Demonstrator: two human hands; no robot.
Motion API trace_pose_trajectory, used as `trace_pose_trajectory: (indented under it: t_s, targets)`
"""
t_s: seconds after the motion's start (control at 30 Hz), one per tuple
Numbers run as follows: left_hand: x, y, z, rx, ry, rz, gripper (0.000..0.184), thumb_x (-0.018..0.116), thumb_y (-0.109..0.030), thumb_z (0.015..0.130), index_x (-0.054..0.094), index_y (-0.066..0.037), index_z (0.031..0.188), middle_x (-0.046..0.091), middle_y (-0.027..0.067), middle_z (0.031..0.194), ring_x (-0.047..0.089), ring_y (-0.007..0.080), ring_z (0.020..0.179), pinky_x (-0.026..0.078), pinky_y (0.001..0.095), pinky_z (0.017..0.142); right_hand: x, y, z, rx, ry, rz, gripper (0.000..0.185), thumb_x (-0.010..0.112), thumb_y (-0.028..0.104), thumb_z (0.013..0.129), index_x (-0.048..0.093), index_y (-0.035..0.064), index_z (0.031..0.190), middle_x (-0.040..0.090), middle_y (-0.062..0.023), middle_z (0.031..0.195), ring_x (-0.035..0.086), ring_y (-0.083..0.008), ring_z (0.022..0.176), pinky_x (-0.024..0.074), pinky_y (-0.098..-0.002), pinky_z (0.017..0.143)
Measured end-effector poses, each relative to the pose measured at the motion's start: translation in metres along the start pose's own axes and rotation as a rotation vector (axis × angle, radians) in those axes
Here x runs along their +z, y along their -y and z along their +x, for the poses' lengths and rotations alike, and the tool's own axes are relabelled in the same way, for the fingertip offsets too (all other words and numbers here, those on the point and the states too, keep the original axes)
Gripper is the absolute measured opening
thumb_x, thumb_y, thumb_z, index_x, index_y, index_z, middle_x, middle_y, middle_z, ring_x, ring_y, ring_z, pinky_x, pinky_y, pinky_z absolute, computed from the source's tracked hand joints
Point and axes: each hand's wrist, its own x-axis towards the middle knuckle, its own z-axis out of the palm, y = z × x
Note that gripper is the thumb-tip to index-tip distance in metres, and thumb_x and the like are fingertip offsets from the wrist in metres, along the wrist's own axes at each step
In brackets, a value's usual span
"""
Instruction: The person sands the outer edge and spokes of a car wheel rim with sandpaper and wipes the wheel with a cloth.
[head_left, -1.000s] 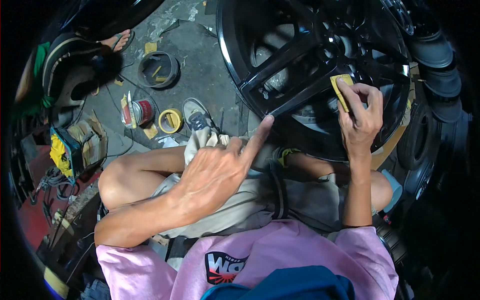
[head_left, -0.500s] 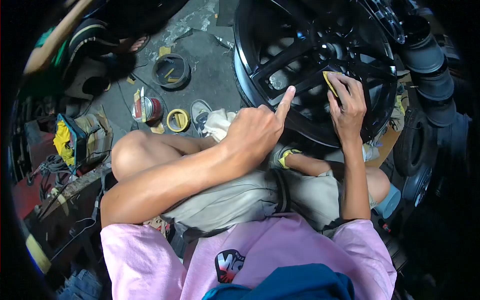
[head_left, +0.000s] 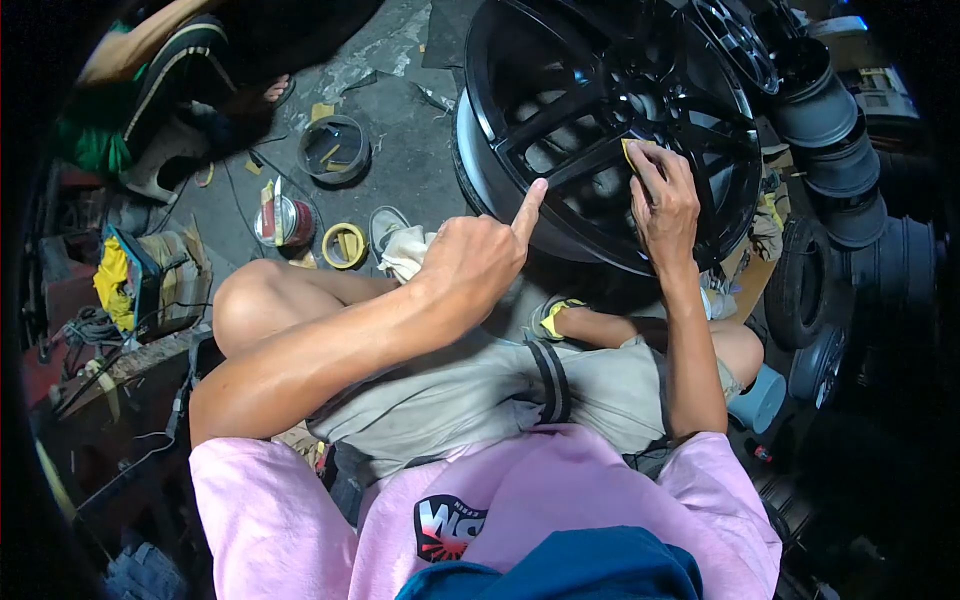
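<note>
A black alloy wheel [head_left: 590, 170] with several spokes lies tilted before me. My right hand [head_left: 665, 200] pinches a folded piece of yellow sandpaper [head_left: 629, 152] against a spoke close to the hub. My left hand [head_left: 475, 255] has its index finger stretched toward the rim's near left part; whether it touches cannot be told. Its other fingers are curled, and a white cloth [head_left: 405, 254] hangs from beneath them, the grip itself hidden.
Left of the wheel are a dark round basin [head_left: 333, 150], a can with a knife on it [head_left: 285, 220], and a roll of yellow tape [head_left: 345, 246]. Stacked rims [head_left: 835, 150] and a tire [head_left: 798, 283] stand at right. Another person's arm [head_left: 135, 45] shows upper left.
The whole view has shifted, so most things sit farther left. My left hand and the cloth have moved slightly left relative to the wheel. The right hand still presses the sandpaper near the hub.
</note>
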Motion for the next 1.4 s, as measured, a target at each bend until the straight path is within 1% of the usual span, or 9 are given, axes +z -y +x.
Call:
trace_pose_trajectory:
  t_s: [0.43,0.53,0.67,0.8,0.87,0.97,1.1,1.2,1.4]
  targets:
    - [0.006,0.005,-0.036,0.132,0.224,-0.06,0.069,0.068,-0.005,0.089,0.049,0.019,0.15,0.077,0.0178,0.081,0.079,0.0318,0.075,0.062,0.0416,0.064,-0.003,0.015,0.001,-0.004,0.046,-0.009,0.05,0.074,-0.005,0.083,0.074,0.0044,0.132,0.071,-0.0126,0.127,0.067,-0.0347,0.117,0.0533,-0.0459,0.104]
    - [0.005,0.004,-0.034,0.159,0.264,-0.077,0.052,0.066,-0.006,0.093,0.059,0.016,0.138,0.078,0.0184,0.084,0.08,0.0332,0.079,0.062,0.0425,0.065,-0.01,0.047,-0.001,-0.022,0.124,0.062,0.051,0.073,-0.002,0.082,0.074,0.004,0.133,0.07,-0.0141,0.128,0.066,-0.0357,0.121,0.0518,-0.0487,0.108]
    - [0.003,0.004,-0.033,0.188,0.252,-0.1,0.036,0.064,-0.007,0.095,0.066,0.012,0.124,0.078,0.0191,0.086,0.08,0.0343,0.081,0.062,0.0433,0.066,-0.013,0.091,-0.004,-0.292,0.255,0.184,0.055,0.076,0.001,0.08,0.07,0.0013,0.135,0.068,-0.0165,0.132,0.064,-0.038,0.126,0.0487,-0.0532,0.116]
    - [-0.004,0.007,-0.032,0.202,0.321,-0.123,0.026,0.062,-0.007,0.096,0.069,0.009,0.115,0.078,0.02,0.085,0.08,0.0352,0.082,0.062,0.0441,0.066,-0.01,0.053,0.009,-0.13,0.156,0.048,0.054,0.073,-0.002,0.082,0.07,0.0028,0.135,0.069,-0.017,0.128,0.065,-0.039,0.121,0.0509,-0.0515,0.108]
    - [-0.004,0.01,-0.035,0.201,0.277,-0.134,0.023,0.062,-0.007,0.096,0.069,0.008,0.111,0.078,0.0201,0.085,0.079,0.0358,0.081,0.062,0.0447,0.066,-0.01,0.055,0.008,-0.064,0.176,0.057,0.054,0.074,-0.002,0.081,0.071,0.0025,0.135,0.069,-0.0176,0.13,0.065,-0.0383,0.124,0.0502,-0.0506,0.111]
    - [0.002,0.013,-0.034,0.206,0.202,-0.153,0.021,0.063,-0.008,0.095,0.069,0.009,0.107,0.077,0.0209,0.083,0.079,0.0379,0.08,0.061,0.0461,0.064,-0.01,0.095,-0.002,-0.228,0.202,0.22,0.051,0.075,-0.001,0.08,0.072,0.0007,0.131,0.07,-0.0179,0.13,0.066,-0.0377,0.125,0.05,-0.0502,0.115]
    - [-0.001,0.017,-0.038,0.223,0.109,-0.232,0.024,0.068,-0.011,0.093,0.068,0.01,0.106,0.073,0.0228,0.078,0.077,0.0414,0.076,0.06,0.0483,0.062,-0.006,0.062,0.005,-0.148,0.11,0.107,0.047,0.074,-0.001,0.082,0.072,-0.0008,0.129,0.07,-0.0177,0.125,0.067,-0.039,0.118,0.0519,-0.0501,0.111]
    - [-0.003,0.02,-0.038,0.208,0.131,-0.258,0.027,0.071,-0.015,0.093,0.069,0.009,0.106,0.071,0.0236,0.075,0.075,0.0425,0.074,0.06,0.0493,0.062,-0.006,0.064,0.007,-0.047,0.111,0.106,0.046,0.073,-0.002,0.082,0.072,-0.0003,0.128,0.07,-0.0173,0.123,0.066,-0.0386,0.115,0.0524,-0.0498,0.108]
    - [-0.008,0.023,-0.033,0.188,0.18,-0.25,0.03,0.077,-0.019,0.09,0.07,0.007,0.102,0.073,0.0225,0.078,0.076,0.0407,0.077,0.061,0.0484,0.067,-0.005,0.108,-0.022,-0.137,0.16,0.231,0.05,0.078,0.009,0.085,0.071,0.0018,0.133,0.068,-0.0153,0.131,0.063,-0.0369,0.127,0.048,-0.052,0.115]
